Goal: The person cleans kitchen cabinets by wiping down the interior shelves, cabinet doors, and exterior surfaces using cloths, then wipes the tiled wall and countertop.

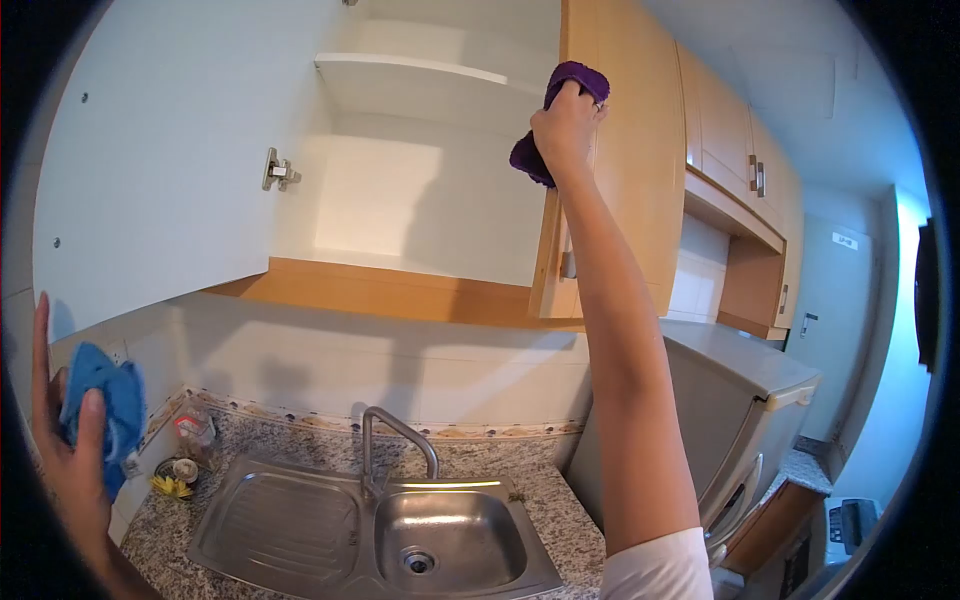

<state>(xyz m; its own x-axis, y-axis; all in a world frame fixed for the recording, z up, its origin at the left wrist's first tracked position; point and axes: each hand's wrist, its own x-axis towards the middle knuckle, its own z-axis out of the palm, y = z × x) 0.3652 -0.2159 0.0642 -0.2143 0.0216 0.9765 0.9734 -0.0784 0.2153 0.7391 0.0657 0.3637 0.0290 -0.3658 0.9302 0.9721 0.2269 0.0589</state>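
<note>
My right hand (568, 128) is raised high and wrapped round a purple cloth (580, 76), which rests at the edge of the wooden cabinet door (630, 200). Behind it the wall cabinet's white shelf (420, 72) and inside show. Low on the left, my left hand (75, 465) grips a crumpled blue cloth (108, 395) between thumb and fingers. One finger points up near the lower corner of the open white cabinet door (170, 150). Whether that finger touches the door I cannot tell.
Below the cabinet is a steel sink (450, 535) with a curved tap (400, 425), set in a granite counter (240, 435). A yellow flower (172, 487) and a plastic bag (195, 435) lie at the left corner. A fridge (690, 400) stands to the right.
</note>
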